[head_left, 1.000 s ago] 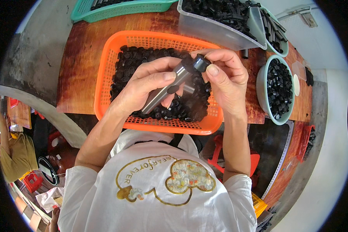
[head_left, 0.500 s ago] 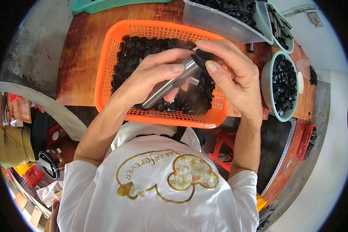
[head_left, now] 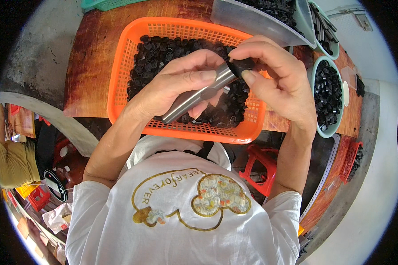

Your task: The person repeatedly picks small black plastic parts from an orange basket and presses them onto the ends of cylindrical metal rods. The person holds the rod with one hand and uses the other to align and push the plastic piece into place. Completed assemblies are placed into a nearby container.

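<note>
My left hand (head_left: 174, 84) is closed around a shiny grey metal tube (head_left: 181, 107), thumb along its upper side. The tube slants up to the right, with a dark round spot on its side. At its upper end, a black plastic cap (head_left: 242, 66) is pinched between the thumb and forefinger of my right hand (head_left: 284, 86). The cap sits right against the tube's end; whether it is partly inside I cannot tell. Beneath both hands is an orange plastic basket (head_left: 113, 88) holding many small black caps (head_left: 152, 62).
A translucent bin (head_left: 256, 27) of black parts stands at the back right, beside a pale green container (head_left: 334, 49) with metal tubes. Farther right are a bowl (head_left: 315, 84) of black pieces and a white disc (head_left: 345, 93). A red stool (head_left: 269, 176) is below the table; another person (head_left: 15, 163) is at far left.
My right hand has shifted slightly to the right and its grip on the black cap has changed. The left hand still holds the tube in nearly the same place.
</note>
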The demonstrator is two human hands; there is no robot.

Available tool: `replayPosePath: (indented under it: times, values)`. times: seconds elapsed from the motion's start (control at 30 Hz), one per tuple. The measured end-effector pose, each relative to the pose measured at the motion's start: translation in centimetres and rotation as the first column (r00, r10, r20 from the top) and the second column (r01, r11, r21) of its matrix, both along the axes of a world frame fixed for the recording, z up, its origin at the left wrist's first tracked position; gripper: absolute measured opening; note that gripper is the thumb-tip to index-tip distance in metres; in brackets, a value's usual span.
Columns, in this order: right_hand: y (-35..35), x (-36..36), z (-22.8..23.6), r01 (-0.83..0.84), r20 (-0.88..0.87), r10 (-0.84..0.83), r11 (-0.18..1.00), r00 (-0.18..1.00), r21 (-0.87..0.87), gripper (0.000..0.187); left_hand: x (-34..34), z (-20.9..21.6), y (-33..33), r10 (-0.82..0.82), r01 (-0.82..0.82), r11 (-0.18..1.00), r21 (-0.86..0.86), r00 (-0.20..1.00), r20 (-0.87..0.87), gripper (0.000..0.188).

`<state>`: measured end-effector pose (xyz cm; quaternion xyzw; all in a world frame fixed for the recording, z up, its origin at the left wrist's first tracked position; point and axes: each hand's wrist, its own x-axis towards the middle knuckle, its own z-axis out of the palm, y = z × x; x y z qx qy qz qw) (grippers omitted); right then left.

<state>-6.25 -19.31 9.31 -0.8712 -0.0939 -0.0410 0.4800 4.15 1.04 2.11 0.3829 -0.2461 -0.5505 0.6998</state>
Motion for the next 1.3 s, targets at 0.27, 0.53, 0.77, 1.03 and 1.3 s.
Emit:
replayPosePath:
  times: [0.27,0.53,0.77,1.03,1.3]
  values:
    - [0.7,0.0,-1.6,0.069,0.033,-0.098,0.869,0.995,0.491,0.033,0.1,0.2,0.0,0.009,-0.012,0.998,-0.058,0.999,-0.050,0.042]
    - [0.4,0.4,-1.1,0.013,0.075,-0.039,0.948,0.996,0.319,0.034,0.2,-0.2,-0.1,0.029,-0.035,0.990,-0.134,0.998,-0.046,0.043]
    - [0.3,0.8,-0.4,-0.048,0.067,0.024,0.925,0.997,0.376,0.033,0.0,-0.2,0.2,0.052,-0.061,0.988,-0.139,0.996,-0.066,0.043]
    - [-0.8,1.6,1.7,-0.126,-0.012,0.132,0.969,0.991,0.214,0.033,0.1,-0.1,0.2,0.052,-0.066,0.982,-0.175,0.995,-0.085,0.042]
    - [-0.8,2.2,2.2,-0.223,0.000,0.227,0.953,0.974,0.203,0.035,0.0,-0.1,0.3,0.075,-0.088,0.979,-0.183,0.994,-0.076,0.043]
